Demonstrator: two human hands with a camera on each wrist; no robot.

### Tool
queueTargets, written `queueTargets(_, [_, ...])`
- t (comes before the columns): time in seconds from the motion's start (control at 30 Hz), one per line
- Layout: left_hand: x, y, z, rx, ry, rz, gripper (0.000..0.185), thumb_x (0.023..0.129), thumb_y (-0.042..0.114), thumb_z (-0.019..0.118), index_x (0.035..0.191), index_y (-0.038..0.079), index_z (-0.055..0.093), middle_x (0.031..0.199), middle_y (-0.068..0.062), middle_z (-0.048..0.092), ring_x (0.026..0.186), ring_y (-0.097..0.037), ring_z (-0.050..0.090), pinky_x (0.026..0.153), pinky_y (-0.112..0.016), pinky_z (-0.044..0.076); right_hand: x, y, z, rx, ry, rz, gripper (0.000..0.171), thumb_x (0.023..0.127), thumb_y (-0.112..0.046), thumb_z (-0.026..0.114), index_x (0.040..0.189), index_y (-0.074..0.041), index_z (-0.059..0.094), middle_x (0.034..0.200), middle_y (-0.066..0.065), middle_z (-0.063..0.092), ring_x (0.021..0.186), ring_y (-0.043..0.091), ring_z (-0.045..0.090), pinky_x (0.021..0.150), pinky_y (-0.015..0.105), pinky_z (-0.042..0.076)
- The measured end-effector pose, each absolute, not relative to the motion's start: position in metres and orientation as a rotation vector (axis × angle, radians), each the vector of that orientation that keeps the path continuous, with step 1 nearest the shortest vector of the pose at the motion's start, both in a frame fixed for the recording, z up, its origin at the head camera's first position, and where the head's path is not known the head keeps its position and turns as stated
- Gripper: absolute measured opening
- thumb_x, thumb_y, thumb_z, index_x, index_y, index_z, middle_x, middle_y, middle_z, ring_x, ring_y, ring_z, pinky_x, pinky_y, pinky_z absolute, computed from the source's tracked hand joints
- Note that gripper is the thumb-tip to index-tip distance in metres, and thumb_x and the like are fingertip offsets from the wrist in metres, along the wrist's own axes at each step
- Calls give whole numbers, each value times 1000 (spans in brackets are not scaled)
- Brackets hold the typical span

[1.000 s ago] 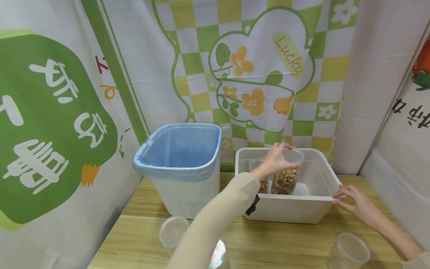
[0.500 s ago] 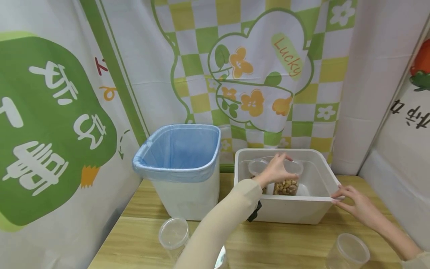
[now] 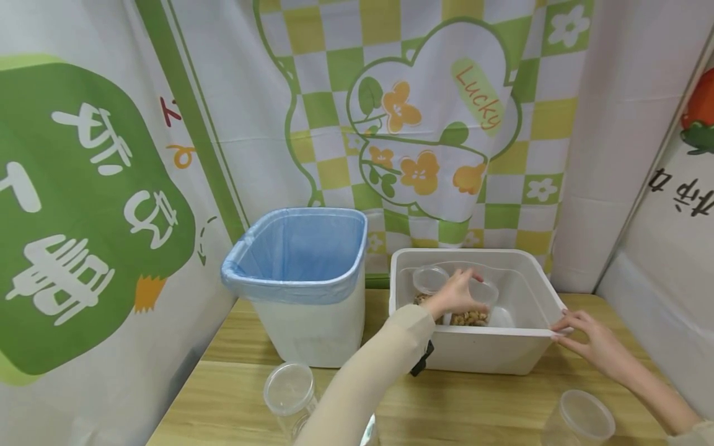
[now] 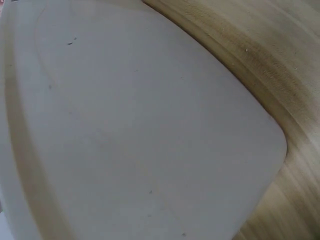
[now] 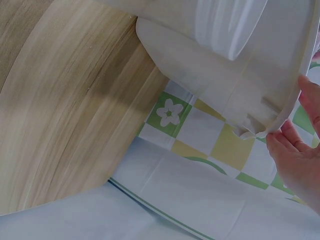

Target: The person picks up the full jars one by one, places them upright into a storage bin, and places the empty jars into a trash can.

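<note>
- Two hands at white tub [image 3: 480, 350], far right on worktop [image 3: 234, 396].
- Left hand [image 3: 454, 294] inside tub, fingers curled round rim of clear nut jar [image 3: 474, 310]; jar low in tub beside second jar [image 3: 429, 280].
- Right hand [image 3: 586, 337] rests on tub's near-right rim, fingers fairly straight, gripping nothing.
- Blue-lined bin [image 3: 301, 279] just left of tub, narrow gap between.
- Empty clear jars at near edge: one left [image 3: 288, 390], one right [image 3: 580, 420].
- Open worktop lies between those two jars, in front of tub.
- Backdrop cloth [image 3: 435, 124] close behind tub.
</note>
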State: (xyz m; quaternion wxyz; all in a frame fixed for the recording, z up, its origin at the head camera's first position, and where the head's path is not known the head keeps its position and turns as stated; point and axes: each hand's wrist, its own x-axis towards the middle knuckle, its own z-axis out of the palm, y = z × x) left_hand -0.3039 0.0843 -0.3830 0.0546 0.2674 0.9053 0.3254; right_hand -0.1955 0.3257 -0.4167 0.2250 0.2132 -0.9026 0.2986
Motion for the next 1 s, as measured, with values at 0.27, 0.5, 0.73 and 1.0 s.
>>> queueTargets(0.27, [-304,83,-389,817,2739,963,61,64,26,79,116,16,49,110,-4,45,100,-14,48,85,-21,40,-195,325,-417,591,-2489,839,16,71,-4,70,83,-11,61,94,17,52,106,-22,18,73,65,33])
queueTargets(0.5, [-302,81,-387,801,2744,930,60,67,30,77,118,17,49,113,-5,45,103,-14,47,87,-22,39,-195,326,-416,584,-2492,836,15,72,-5,69,83,-10,62,94,17,52,106,-23,18,74,65,33])
queueTargets(0.73, [-299,78,-381,859,2776,940,50,74,30,70,118,14,53,118,-7,45,107,-16,46,90,-26,39,-194,325,-415,562,-2486,759,15,70,-6,71,82,-10,63,94,17,55,106,-22,21,75,58,35])
queueTargets(1.0, [-287,65,-359,1032,2779,879,39,81,27,63,116,12,54,116,-5,49,106,-14,48,90,-21,37,-189,322,-401,560,-2480,598,21,66,-9,74,85,-13,66,90,8,60,89,-11,41,66,44,46])
